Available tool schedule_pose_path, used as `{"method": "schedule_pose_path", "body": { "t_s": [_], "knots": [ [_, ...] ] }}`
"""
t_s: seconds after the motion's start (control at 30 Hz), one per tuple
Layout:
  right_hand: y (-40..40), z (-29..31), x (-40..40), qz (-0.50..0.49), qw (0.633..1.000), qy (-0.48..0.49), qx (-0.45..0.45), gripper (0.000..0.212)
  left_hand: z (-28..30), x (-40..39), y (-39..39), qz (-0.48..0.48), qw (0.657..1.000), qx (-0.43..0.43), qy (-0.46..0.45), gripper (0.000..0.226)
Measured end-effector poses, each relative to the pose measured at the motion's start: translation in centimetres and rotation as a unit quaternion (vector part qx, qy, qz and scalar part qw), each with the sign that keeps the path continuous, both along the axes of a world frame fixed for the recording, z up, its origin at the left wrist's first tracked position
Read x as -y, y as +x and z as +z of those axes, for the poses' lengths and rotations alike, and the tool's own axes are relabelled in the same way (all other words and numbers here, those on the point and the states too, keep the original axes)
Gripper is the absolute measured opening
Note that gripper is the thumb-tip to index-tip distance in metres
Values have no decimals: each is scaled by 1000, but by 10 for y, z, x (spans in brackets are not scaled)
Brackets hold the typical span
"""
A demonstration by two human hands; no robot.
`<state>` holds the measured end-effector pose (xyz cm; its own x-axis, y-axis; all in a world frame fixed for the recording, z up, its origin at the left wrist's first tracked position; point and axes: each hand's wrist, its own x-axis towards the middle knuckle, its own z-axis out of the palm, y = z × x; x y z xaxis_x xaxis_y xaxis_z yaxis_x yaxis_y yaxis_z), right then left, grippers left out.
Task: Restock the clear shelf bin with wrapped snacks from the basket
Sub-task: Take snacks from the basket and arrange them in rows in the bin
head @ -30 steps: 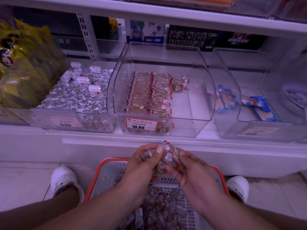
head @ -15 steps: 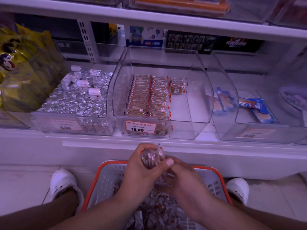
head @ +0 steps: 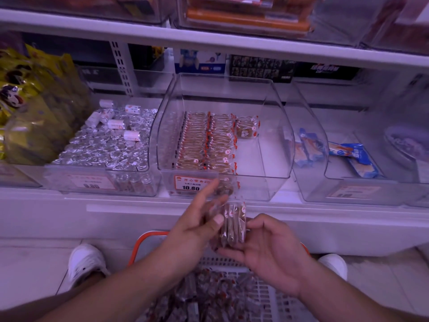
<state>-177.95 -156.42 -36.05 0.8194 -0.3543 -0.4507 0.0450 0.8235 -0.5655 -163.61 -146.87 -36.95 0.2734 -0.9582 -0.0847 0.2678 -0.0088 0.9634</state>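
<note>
A small stack of wrapped snacks [head: 233,226] stands on edge between my hands, above the orange-rimmed basket [head: 148,235]. My left hand [head: 197,221] lies flat against the stack's left side, fingers straight and thumb on the wrappers. My right hand [head: 267,247] cups the stack from below and from the right with curled fingers. More wrapped snacks [head: 209,296] fill the basket. On the shelf in front stands the clear bin [head: 282,117]. It holds two tidy rows of the same snacks [head: 204,140] on its left, and its right half is bare.
To the left is a bin of silver-wrapped sweets [head: 102,147], with yellow bags [head: 30,101] beyond it. A bin with blue packets [head: 355,156] stands to the right. A price label [head: 191,183] hangs on the clear bin's front. White shoes [head: 84,263] flank the basket on the floor.
Both hands have risen from the basket with the stack. The left hand's fingers have straightened out from their curled grip, and the right hand now supports the stack from underneath.
</note>
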Motion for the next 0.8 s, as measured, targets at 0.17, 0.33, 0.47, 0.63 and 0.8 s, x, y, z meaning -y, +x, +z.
{"method": "schedule_pose_path", "body": {
  "t_s": [0.17,0.33,0.47,0.63,0.8],
  "knots": [
    [4,1,-1,24,1000,-1,17,54,3,-7,2,66,980,185,-13,41],
    [8,3,-12,58,997,-1,60,36,4,-16,-13,91,955,281,21,36],
    [9,3,-17,61,993,-98,14,51,11,-15,-14,82,971,223,21,41],
    [13,18,-20,-30,926,-374,-34,43,26,-5,-15,105,987,112,39,73],
    [16,33,-28,-77,777,-619,-91,68,57,6,-19,36,996,-85,20,42]
  ]
}}
